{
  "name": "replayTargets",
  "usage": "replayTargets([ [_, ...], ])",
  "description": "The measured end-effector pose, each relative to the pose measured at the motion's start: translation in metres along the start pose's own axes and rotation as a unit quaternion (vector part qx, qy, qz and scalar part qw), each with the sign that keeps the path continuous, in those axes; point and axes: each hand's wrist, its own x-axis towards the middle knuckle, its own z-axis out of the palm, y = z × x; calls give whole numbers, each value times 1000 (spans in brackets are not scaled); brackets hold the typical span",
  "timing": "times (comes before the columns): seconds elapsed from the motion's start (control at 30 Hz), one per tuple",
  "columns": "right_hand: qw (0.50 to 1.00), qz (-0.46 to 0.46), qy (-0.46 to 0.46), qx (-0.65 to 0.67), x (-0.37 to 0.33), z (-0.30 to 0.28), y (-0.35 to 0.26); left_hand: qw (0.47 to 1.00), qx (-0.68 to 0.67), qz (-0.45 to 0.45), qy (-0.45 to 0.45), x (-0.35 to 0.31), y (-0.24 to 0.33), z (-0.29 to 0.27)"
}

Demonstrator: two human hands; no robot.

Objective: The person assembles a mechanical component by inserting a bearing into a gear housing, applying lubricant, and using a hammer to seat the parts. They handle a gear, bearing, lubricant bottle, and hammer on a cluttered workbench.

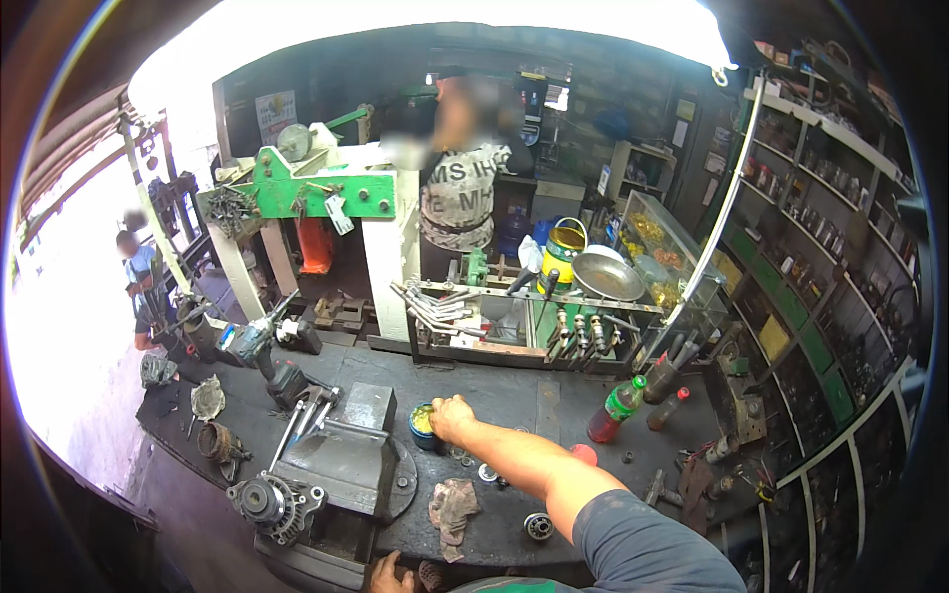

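Stretching forward and leftward from the lower right, the right arm is nearly straight, its short dark sleeve ending above the elbow. The right hand (452,419) bends down at the right rim of a small round tub (423,441), its fingers curled in closely; whether they grip the rim or dip inside, I cannot tell. The left hand (390,575) sits at the lower edge, partly cut off, fingers loosely bent; what it holds, if anything, I cannot tell.

The tub stands on the bench (504,395) just right of the vise (336,463), with soft, lumpy yellow paste (422,419) inside its blue-dark wall. The vise is heavy, blocky grey metal on a rounded base; a ribbed, finned metal housing (272,504) rests by its front left. A crumpled, stained rag (455,509) lies nearer the person.

Dark bench surface stretches from the tub back to the tool rack (509,353), while the vise bounds the left and a green-capped bottle (617,410) stands to the right, beyond the forearm.
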Motion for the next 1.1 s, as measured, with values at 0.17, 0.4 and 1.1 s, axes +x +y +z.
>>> replayTargets([
  [0.17, 939, 73, 60, 331, -53, -40, -12, 999, 27, -14, -28, 1, 1, 5],
  [0.4, 330, 37, 25, 943, -171, 5, 25, 997, 15, 1, -72, 11, 22, 15],
  [1.1, 126, -230, 186, 947, -351, -57, 110, 986, 1, 30, -164, 14, 131, 37],
])
